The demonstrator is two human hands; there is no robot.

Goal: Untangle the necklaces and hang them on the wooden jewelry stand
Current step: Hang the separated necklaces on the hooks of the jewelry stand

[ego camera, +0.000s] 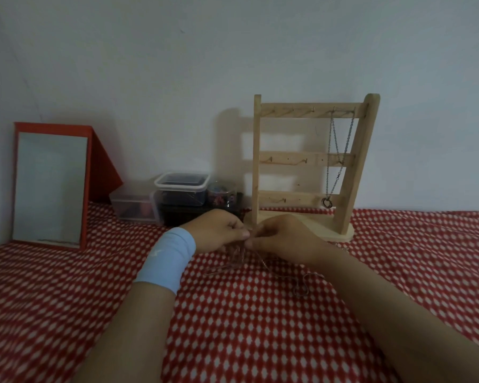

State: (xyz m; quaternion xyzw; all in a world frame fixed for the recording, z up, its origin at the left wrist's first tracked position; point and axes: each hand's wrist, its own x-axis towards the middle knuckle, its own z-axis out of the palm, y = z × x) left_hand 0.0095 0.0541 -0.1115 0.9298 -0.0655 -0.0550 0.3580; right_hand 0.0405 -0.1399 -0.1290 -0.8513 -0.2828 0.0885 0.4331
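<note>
Red dotted cloth [260, 327], necklaces [239, 257] on it | pale wall [177, 64] | wooden stand [310, 110]

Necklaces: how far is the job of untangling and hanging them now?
Done: one silver necklace hangs from the top bar of the wooden stand. In hand: the left hand and right hand pinch a thin tangled chain above the red cloth. Left: freeing that tangle, whose pendant end lies on the cloth, and hanging it on the stand.

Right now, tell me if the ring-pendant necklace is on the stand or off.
On. The ring-pendant necklace hangs from two hooks on the top bar of the wooden jewelry stand.
</note>
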